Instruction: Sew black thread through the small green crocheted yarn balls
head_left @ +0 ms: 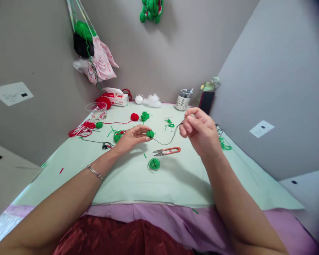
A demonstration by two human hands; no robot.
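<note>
Between thumb and fingertips, my left hand (131, 137) grips a small green crocheted ball (150, 134). A dark strand of yarn (167, 143) runs from the ball, sags, and rises to my right hand (200, 129). That hand is raised to the right with its fingers pinched on the yarn; whether a needle is in the pinch, I cannot tell. Thread snips (170, 151) with orange handles lie below the strand, blades pointing left. Nearer me rests another green crocheted piece (154, 163) with yarn coiled round it. Beside my left hand sits a green and red crocheted piece (118, 136).
At the back stand a tissue box (119, 98), white stuffing (152, 101), a pen tin (183, 100) and a bottle (207, 90). A clear tub (98, 114) and red yarn (81, 130) lie left. A small red ball (134, 117) is mid-table. Bags (102, 58) hang on the wall.
</note>
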